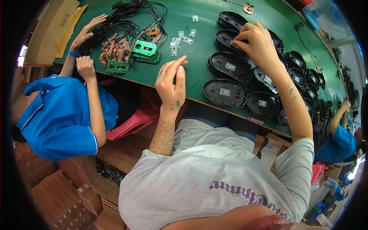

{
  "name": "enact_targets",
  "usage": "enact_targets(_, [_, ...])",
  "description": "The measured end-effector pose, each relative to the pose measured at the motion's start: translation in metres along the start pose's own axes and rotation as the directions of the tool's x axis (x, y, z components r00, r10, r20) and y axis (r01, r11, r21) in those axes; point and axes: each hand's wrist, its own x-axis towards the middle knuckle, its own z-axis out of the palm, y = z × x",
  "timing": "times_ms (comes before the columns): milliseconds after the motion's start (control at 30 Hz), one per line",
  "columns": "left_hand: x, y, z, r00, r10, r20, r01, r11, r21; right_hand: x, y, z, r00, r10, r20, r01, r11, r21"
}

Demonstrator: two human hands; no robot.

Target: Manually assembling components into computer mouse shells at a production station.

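Observation:
My right hand [257,43] is pinched over a black oval mouse shell [223,38] in the far left part of the group. At its fingertips shows a small clear plastic lens [232,43], partly hidden by the fingers. My left hand [171,83] hovers near the table's front edge, fingers stretched out and holding nothing visible. Beyond it lie several loose clear plastic lenses [188,40]. Nearer mouse shells, such as the front left one [212,92], each have a clear lens [225,92] lying in the middle.
On the green table [188,73], green circuit boards [145,48] with black cables [130,9] are heaped at the left. A co-worker in a blue shirt [63,115] sits left, hands by the heap; another in blue [337,143] works far right. A cardboard box [53,30] stands far left.

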Motion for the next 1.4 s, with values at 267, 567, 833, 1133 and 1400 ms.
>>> enact_targets(267, [0.001, 0.002, 0.002, 0.998, 0.059, -0.007, -0.058, 0.994, 0.089, 0.024, -0.001, -0.017, 0.99, -0.127, -0.066, 0.134, 0.984, 0.121])
enact_targets(567, [0.001, 0.001, 0.003, 0.993, 0.117, 0.026, -0.12, 0.974, 0.19, 0.137, 0.001, 0.046, 0.767, -0.637, 0.071, 0.635, 0.771, 0.048])
enact_targets(833, [-0.001, -0.003, -0.001, 0.984, 0.176, 0.018, -0.176, 0.967, 0.184, 0.146, 0.005, 0.044, 0.765, -0.641, 0.064, 0.637, 0.767, 0.075])
enact_targets(1133, [0.001, -0.003, 0.001, 0.987, 0.158, -0.015, -0.153, 0.97, 0.19, 0.085, 0.053, -0.028, 0.964, -0.265, -0.031, 0.266, 0.959, 0.096])
enact_targets(1400, [0.0, -0.003, 0.002, 0.99, 0.137, 0.012, -0.136, 0.966, 0.22, 0.057, 0.047, -0.007, 0.991, -0.046, 0.13, 0.048, 0.999, -0.014])
